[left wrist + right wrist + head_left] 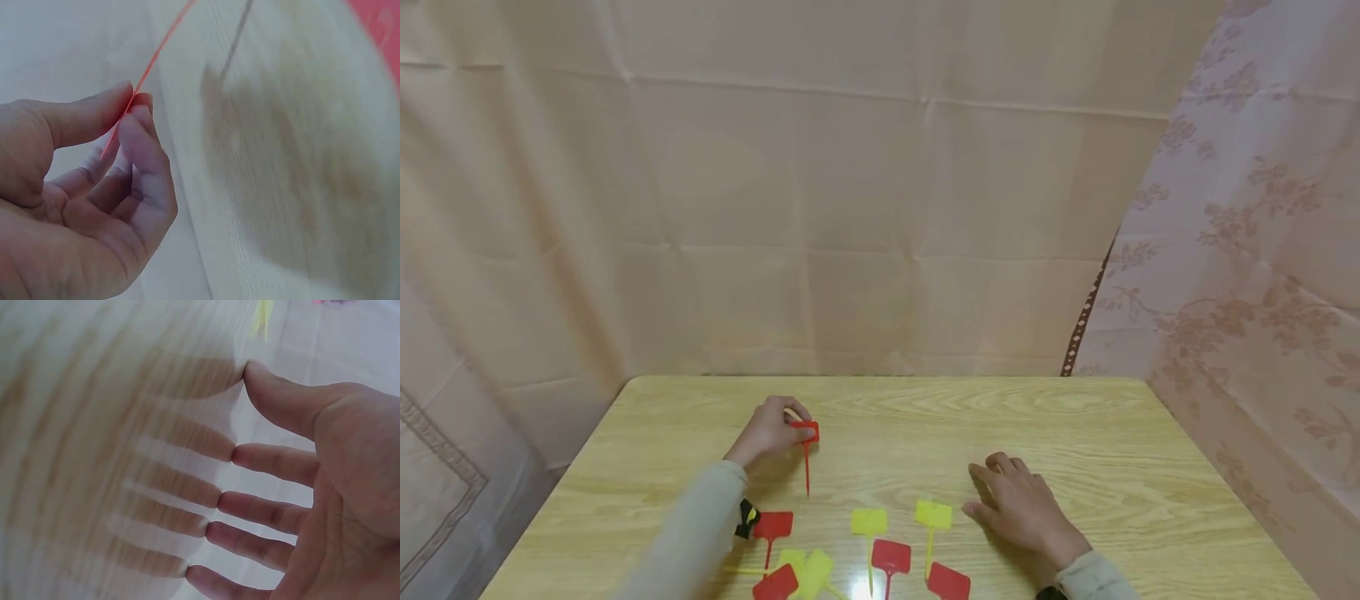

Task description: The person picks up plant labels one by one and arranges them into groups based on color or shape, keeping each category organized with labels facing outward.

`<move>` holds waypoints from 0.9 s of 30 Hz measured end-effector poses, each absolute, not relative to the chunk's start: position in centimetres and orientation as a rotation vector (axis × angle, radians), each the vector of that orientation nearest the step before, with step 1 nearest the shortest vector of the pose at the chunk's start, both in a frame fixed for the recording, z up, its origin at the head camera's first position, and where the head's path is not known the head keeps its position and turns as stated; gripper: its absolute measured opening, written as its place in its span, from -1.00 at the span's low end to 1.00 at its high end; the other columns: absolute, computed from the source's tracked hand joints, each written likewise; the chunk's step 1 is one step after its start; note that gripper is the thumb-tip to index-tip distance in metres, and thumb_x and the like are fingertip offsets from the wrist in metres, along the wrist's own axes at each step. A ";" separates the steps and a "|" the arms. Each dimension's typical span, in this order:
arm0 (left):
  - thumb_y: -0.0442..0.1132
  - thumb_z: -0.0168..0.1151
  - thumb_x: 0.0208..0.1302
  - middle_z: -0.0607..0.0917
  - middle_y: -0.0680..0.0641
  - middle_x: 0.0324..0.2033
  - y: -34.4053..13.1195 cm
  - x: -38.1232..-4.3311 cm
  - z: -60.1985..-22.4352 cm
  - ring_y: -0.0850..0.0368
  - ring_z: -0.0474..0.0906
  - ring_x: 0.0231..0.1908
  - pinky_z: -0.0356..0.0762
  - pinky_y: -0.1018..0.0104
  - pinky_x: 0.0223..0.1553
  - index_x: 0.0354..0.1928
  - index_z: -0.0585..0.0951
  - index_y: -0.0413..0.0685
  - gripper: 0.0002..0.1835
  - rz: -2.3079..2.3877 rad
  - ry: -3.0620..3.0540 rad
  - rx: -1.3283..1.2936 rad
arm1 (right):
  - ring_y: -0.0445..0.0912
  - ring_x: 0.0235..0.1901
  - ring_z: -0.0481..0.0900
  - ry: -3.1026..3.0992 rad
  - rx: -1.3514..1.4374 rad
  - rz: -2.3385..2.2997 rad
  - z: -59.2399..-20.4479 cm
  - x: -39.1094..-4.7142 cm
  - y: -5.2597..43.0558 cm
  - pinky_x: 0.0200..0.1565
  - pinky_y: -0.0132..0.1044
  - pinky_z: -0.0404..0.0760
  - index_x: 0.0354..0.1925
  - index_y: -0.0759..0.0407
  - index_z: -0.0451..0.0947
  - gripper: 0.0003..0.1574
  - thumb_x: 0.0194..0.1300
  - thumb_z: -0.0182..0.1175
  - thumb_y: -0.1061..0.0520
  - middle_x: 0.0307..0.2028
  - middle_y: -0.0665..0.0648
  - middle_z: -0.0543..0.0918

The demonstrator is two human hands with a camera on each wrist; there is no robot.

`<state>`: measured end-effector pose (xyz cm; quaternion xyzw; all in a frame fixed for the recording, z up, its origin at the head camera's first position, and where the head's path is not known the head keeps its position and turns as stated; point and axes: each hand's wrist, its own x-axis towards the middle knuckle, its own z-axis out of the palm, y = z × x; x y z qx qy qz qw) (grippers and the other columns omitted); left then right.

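Across the desk, tags
At its left, left hand pinches a red tag; at its right, right hand, fingers apart.

From behind the left hand and right hand, the head camera looks forward and down across the desk; each wrist camera closely faces its hand's palm side. Head and left-wrist views share the red tag.

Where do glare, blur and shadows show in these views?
Head: a glare spot on the table at the bottom edge, the left sleeve blurred; left wrist: a soft shadow on the table beside the left hand, a blurred red shape at the upper right; right wrist: dark finger shapes, shadow or reflection, meeting the fingertips of the right hand.
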<state>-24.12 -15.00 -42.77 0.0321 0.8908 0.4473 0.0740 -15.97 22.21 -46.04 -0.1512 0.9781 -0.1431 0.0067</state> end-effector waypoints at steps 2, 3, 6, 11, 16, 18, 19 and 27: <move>-0.41 0.41 0.25 0.68 -0.08 -0.42 -15.1 -25.1 -42.9 0.11 0.54 -0.46 0.50 0.32 -0.45 -0.21 0.65 -0.23 -0.88 1.330 2.676 0.072 | 0.19 0.10 0.49 3.050 -0.462 -0.454 -46.1 -15.9 22.2 -0.08 0.22 0.56 0.25 0.20 0.59 -0.28 0.28 0.38 -0.19 0.13 0.24 0.55; -0.41 0.41 0.25 0.68 -0.09 -0.41 -15.1 -25.5 -43.0 0.11 0.53 -0.45 0.49 0.32 -0.44 -0.21 0.65 -0.24 -0.88 1.321 2.681 0.068 | 0.19 0.11 0.49 3.045 -0.458 -0.454 -46.1 -15.9 22.2 -0.08 0.21 0.57 0.25 0.20 0.58 -0.27 0.28 0.38 -0.19 0.14 0.25 0.55; -0.43 0.40 0.24 0.65 -0.11 -0.40 -15.0 -26.7 -43.3 0.09 0.53 -0.44 0.51 0.31 -0.44 -0.20 0.64 -0.26 -0.86 1.323 2.680 0.036 | 0.20 0.11 0.48 3.039 -0.456 -0.456 -46.2 -15.9 22.2 -0.09 0.18 0.58 0.26 0.22 0.58 -0.26 0.28 0.37 -0.20 0.16 0.27 0.54; -0.43 0.43 0.20 0.68 -0.13 -0.40 -15.1 -28.0 -44.1 0.06 0.58 -0.41 0.56 0.29 -0.40 -0.19 0.65 -0.32 -0.82 1.293 2.735 0.030 | 0.23 0.15 0.47 3.039 -0.456 -0.454 -46.2 -15.8 22.3 -0.06 0.21 0.57 0.27 0.23 0.57 -0.26 0.30 0.36 -0.19 0.19 0.30 0.54; -0.38 0.45 0.20 0.69 -0.15 -0.36 -15.6 -28.2 -44.5 0.01 0.60 -0.33 0.58 0.15 -0.25 -0.19 0.64 -0.33 -0.79 1.203 2.803 0.073 | 0.28 0.20 0.44 3.035 -0.446 -0.458 -46.2 -15.8 22.2 0.01 0.30 0.53 0.29 0.23 0.55 -0.25 0.31 0.36 -0.17 0.23 0.34 0.53; -0.34 0.45 0.20 0.69 -0.17 -0.31 -15.8 -28.0 -44.5 -0.03 0.61 -0.27 0.59 0.06 -0.16 -0.15 0.64 -0.32 -0.76 1.128 2.833 0.107 | 0.28 0.21 0.44 3.032 -0.442 -0.456 -46.2 -15.9 22.2 0.01 0.31 0.52 0.29 0.23 0.55 -0.25 0.32 0.35 -0.17 0.23 0.34 0.52; -0.33 0.45 0.21 0.69 -0.19 -0.26 -15.9 -27.9 -44.4 -0.06 0.61 -0.22 0.58 0.01 -0.11 -0.12 0.64 -0.32 -0.74 1.089 2.842 0.137 | 0.28 0.20 0.44 3.028 -0.441 -0.455 -46.2 -15.9 22.2 0.01 0.30 0.53 0.30 0.23 0.55 -0.25 0.32 0.35 -0.17 0.23 0.34 0.52; -0.09 0.52 0.20 0.58 -0.26 0.16 -16.9 -26.3 -43.7 -0.30 0.47 0.18 0.40 -0.24 0.23 0.19 0.61 -0.23 -0.41 0.599 2.863 0.552 | 0.30 0.21 0.42 3.019 -0.425 -0.446 -46.1 -15.9 22.1 0.02 0.36 0.50 0.32 0.25 0.52 -0.24 0.33 0.34 -0.16 0.25 0.36 0.50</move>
